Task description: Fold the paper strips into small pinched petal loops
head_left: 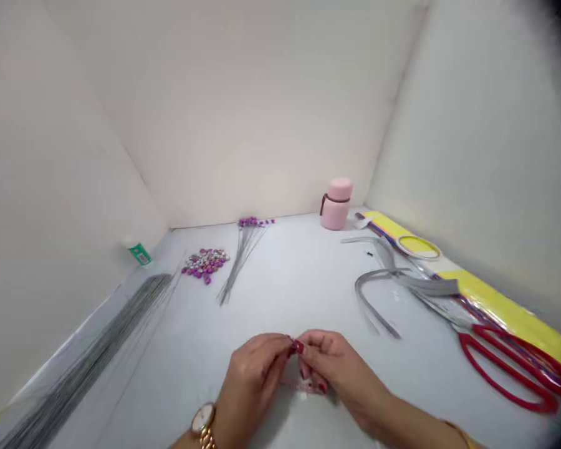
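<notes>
My left hand [258, 368] and my right hand [330, 362] meet low in the middle of the table, fingertips pinched together. Whatever sits between those fingertips is too small and covered to make out. Under the fingers lies a clear strip with reddish marks [290, 383], partly hidden by my right hand. Farther off is a pile of purple and silvery beads or buds [206, 263]. Beside it lies a bunch of thin wires [236, 268] tipped with small purple heads [250, 222].
Long grey wires [107, 330] run along the left wall, near a green packet [140, 254]. A pink flask [336, 206] stands at the back. On the right are grey strips [376, 305], red-handled scissors [505, 374], a tape roll [418, 247] and yellow packets [500, 299].
</notes>
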Tool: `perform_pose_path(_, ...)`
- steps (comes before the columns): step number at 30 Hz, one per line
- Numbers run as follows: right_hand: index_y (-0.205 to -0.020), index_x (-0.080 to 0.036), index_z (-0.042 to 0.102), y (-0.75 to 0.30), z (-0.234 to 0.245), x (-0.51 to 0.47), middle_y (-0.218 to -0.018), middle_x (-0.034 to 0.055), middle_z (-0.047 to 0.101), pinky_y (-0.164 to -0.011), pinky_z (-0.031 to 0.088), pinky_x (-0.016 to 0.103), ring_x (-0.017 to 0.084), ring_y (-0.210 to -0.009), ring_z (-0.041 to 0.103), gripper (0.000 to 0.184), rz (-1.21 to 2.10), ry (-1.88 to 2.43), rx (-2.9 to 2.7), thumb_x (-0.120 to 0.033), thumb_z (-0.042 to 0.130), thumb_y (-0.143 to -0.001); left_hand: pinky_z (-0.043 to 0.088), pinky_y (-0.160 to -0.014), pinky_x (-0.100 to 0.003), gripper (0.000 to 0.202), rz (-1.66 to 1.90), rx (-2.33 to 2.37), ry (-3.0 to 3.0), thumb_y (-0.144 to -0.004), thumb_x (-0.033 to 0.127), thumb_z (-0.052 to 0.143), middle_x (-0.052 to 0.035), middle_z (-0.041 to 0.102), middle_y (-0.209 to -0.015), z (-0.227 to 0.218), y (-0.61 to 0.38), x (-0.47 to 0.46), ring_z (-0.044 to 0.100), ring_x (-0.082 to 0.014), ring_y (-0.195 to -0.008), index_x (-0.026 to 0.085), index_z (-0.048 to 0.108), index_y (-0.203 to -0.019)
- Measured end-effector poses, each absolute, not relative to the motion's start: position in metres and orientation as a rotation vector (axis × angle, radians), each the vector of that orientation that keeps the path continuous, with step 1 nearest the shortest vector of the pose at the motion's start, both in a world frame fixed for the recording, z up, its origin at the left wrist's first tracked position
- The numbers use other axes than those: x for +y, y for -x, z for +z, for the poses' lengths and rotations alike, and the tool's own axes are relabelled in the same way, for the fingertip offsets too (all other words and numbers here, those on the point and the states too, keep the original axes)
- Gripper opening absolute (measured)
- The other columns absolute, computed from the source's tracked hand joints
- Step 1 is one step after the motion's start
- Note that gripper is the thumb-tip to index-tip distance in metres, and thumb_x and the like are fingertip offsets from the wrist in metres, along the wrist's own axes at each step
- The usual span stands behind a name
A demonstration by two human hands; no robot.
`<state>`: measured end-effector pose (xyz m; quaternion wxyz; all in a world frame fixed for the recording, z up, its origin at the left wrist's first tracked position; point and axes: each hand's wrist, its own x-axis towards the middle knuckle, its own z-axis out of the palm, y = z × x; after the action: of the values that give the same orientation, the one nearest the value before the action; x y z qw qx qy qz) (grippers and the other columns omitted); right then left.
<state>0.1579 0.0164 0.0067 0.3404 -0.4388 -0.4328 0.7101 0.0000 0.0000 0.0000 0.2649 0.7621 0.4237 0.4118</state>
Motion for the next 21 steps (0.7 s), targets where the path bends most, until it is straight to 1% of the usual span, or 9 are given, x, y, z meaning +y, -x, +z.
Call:
perform_pose_path(2, -0.068, -0.013, 0.058, -0.157, 0.007, 0.015, -0.048, -0.0059, 0.049, -0.039, 0.026, 0.015, 0.003, -0.038, 0.034, 0.022, 1.844, 1.134, -1.11, -0.034, 0.059, -0.074, 0.044, -0.078, -0.024, 0.018, 1.126, 1.203, -1.847, -0.081, 0.015, 0.051, -0.0069, 0.068, -0.091, 0.002, -0.002, 0.0, 0.061, -0.0158, -0.085, 0.018, 0.066, -0.091)
perform_pose_path(5, -0.07, -0.014, 0.059, -0.157, 0.008, 0.013, -0.049, -0.0058, 0.049, -0.04, 0.027, 0.015, 0.003, -0.038, 0.035, 0.024, 1.82, 1.109, -1.131, -0.037, 0.06, -0.073, 0.047, -0.071, -0.026, 0.016, 1.111, 1.212, -1.456, -0.079, 0.024, 0.055, -0.0073, 0.068, -0.088, 0.003, -0.007, 0.0, 0.062, -0.0175, -0.08, 0.017, 0.065, -0.09)
perform_pose_path(8, -0.068, -0.013, 0.06, -0.157, 0.006, 0.013, -0.049, -0.0054, 0.048, -0.039, 0.027, 0.016, 0.003, -0.039, 0.036, 0.027, 1.773, 1.085, -1.208, -0.04, 0.06, -0.073, 0.047, -0.063, -0.026, 0.022, 1.049, 1.126, -1.131, -0.077, 0.031, 0.058, -0.0074, 0.068, -0.074, 0.0, -0.013, 0.002, 0.061, -0.0177, -0.068, 0.013, 0.066, -0.086)
perform_pose_path(10, -0.066, -0.013, 0.059, -0.157, 0.005, 0.014, -0.048, -0.005, 0.049, -0.038, 0.027, 0.016, 0.004, -0.039, 0.037, 0.029, 1.719, 1.106, -1.278, -0.041, 0.059, -0.074, 0.046, -0.06, -0.027, 0.023, 1.03, 1.091, -1.063, -0.076, 0.032, 0.058, -0.0063, 0.066, -0.063, -0.002, -0.015, 0.002, 0.059, -0.017, -0.062, 0.011, 0.067, -0.079)
perform_pose_path(12, -0.065, -0.013, 0.058, -0.158, 0.003, 0.014, -0.048, -0.0046, 0.049, -0.038, 0.028, 0.016, 0.005, -0.038, 0.038, 0.03, 1.655, 1.143, -1.34, -0.041, 0.059, -0.075, 0.045, -0.058, -0.027, 0.022, 1.05, 1.1, -1.026, -0.075, 0.031, 0.06, -0.0057, 0.065, -0.059, -0.002, -0.016, 0.002, 0.058, -0.0162, -0.059, 0.01, 0.066, -0.076)
perform_pose_path(16, -0.066, -0.013, 0.059, -0.16, 0.002, 0.012, -0.05, -0.0039, 0.05, -0.04, 0.031, 0.017, 0.006, -0.04, 0.041, 0.029, 1.584, 1.154, -1.437, -0.04, 0.057, -0.077, 0.043, -0.056, -0.025, 0.019, 1.073, 1.186, -0.983, -0.074, 0.029, 0.061, -0.0057, 0.065, -0.061, 0.001, -0.015, 0.002, 0.055, -0.0142, -0.057, 0.01, 0.065, -0.072)
perform_pose_path(21, -0.065, -0.013, 0.058, -0.159, 0.002, 0.012, -0.05, -0.0021, 0.054, -0.041, 0.033, 0.018, 0.007, -0.042, 0.044, 0.029, 1.607, 1.132, -1.45, -0.038, 0.055, -0.078, 0.044, -0.055, -0.024, 0.019, 1.089, 1.242, -1.063, -0.075, 0.029, 0.06, -0.004, 0.064, -0.059, 0.002, -0.017, 0.002, 0.055, -0.0131, -0.055, 0.011, 0.064, -0.071)
